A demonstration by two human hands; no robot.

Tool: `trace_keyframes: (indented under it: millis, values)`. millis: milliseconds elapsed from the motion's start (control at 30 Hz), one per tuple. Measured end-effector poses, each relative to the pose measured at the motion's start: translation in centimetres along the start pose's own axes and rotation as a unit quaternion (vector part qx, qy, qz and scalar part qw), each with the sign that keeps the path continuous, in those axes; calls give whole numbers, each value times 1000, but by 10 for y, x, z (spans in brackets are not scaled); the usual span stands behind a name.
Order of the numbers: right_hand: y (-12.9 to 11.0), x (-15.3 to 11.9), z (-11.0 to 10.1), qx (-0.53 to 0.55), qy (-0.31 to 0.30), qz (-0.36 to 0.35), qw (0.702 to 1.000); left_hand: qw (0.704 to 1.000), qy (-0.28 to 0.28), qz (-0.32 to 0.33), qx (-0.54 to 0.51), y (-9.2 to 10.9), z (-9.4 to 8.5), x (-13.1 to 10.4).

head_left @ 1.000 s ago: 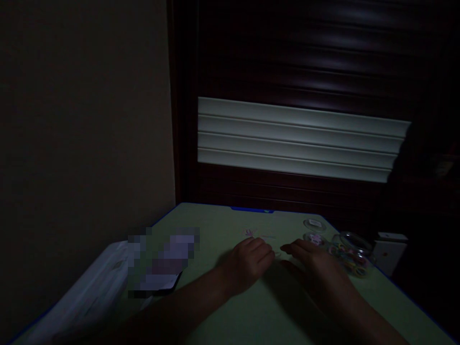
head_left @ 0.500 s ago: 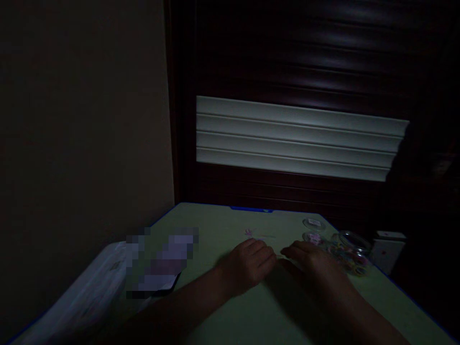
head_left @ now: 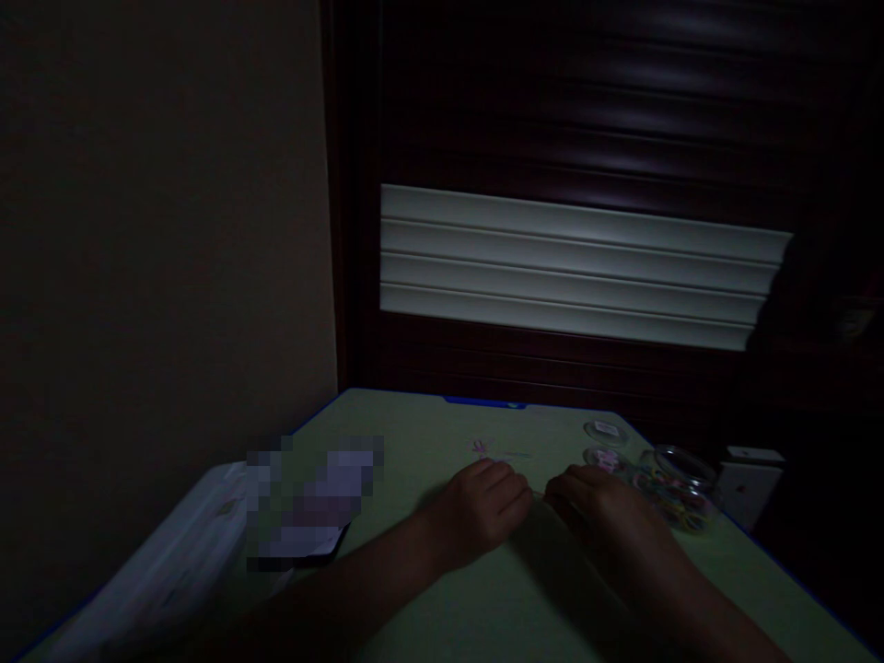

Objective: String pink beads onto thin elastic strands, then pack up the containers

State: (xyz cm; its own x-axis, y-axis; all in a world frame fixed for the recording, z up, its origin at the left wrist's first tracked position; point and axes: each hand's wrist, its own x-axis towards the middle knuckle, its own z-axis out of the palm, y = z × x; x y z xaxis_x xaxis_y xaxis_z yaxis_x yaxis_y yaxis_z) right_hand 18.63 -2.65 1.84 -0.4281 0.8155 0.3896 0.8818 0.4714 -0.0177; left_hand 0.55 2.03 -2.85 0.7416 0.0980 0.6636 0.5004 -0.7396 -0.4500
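Over the middle of the table, my left hand (head_left: 487,505) is closed, its fingers curled together. My right hand (head_left: 599,505) faces it from the right, fingertips pinched. A thin pale strand (head_left: 538,494) runs across the small gap between them, gripped at both ends; dim light hides its exact kind. Just beyond my left hand lies a small pink piece (head_left: 479,447) with thin strands beside it. Right of my right hand, a clear jar (head_left: 680,488) on its side holds many coloured bands. A small round container with pink bits (head_left: 604,459) sits near it.
A clear round lid (head_left: 606,433) lies at the back right of the green table (head_left: 414,419). On the left are a blurred-out phone (head_left: 318,552) and a white plastic package (head_left: 172,552). A white box (head_left: 750,488) stands beyond the right edge.
My right hand has shifted slightly right, and its thumb and fingers have drawn closer together. The gap to my left hand is a little wider, with the strand showing across it.
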Motion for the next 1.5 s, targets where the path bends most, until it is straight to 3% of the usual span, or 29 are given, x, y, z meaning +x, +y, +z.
trace_keyframes:
  millis: [467,867,1100,1500]
  values:
    - [12,0,-11,-18,-9,23,1000,1000,-21,1,-6,0,1,-1]
    - [59,-11,-29,48,-20,74,996,1000,-6,0,-7,0,-2,2]
    - [67,-19,-40,87,-44,97,990,1000,-19,4,-3,0,-3,2]
    - [73,-22,-37,69,-84,108,988,999,-33,1,-12,-1,-1,0]
